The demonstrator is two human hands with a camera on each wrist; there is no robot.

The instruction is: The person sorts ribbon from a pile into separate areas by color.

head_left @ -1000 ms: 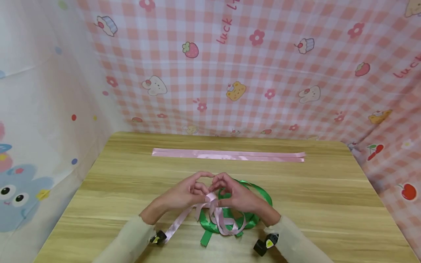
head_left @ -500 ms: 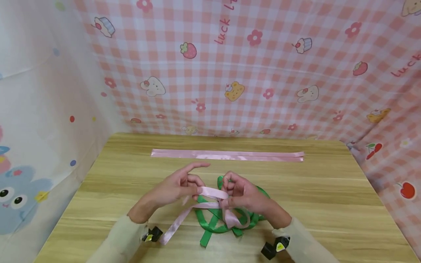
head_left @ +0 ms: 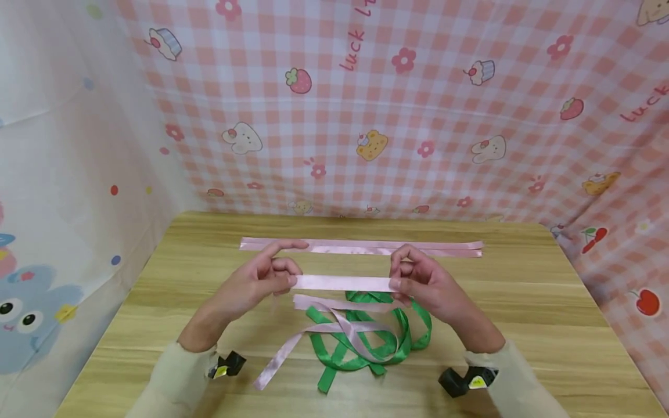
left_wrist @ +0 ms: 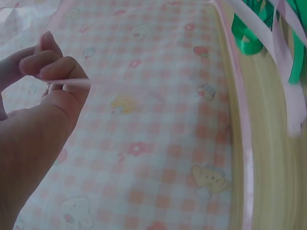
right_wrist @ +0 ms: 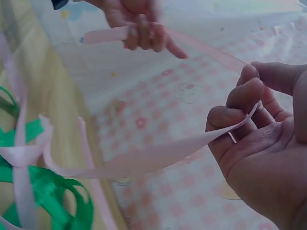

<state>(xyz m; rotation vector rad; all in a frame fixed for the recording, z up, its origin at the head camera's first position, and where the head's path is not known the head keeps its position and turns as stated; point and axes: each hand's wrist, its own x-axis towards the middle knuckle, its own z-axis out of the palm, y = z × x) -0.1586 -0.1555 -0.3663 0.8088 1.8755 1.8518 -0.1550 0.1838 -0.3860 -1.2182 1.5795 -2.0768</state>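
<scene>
A pink satin ribbon [head_left: 342,283] is stretched straight between both hands above the table. My left hand [head_left: 256,284] pinches its left part between thumb and fingers, with the index finger extended; a short end sticks out past the fingers in the right wrist view. My right hand [head_left: 428,284] pinches it on the right. From the right fingers the trailing pink ribbon [right_wrist: 158,155] sags toward the pile. Below the hands lie a tangled green ribbon [head_left: 327,380] and loose pink ribbon [head_left: 282,357] crossing over it.
Two pink ribbon strips [head_left: 360,247] lie flat side by side along the back of the wooden table [head_left: 549,325]. A checked cloth [head_left: 334,116] hangs behind the table, and a white printed cloth [head_left: 68,145] hangs at the left.
My hands have moved apart and up, away from the pile. The pink ribbon, bunched between them a second ago, is drawn out straight. More of the green tangle shows.
</scene>
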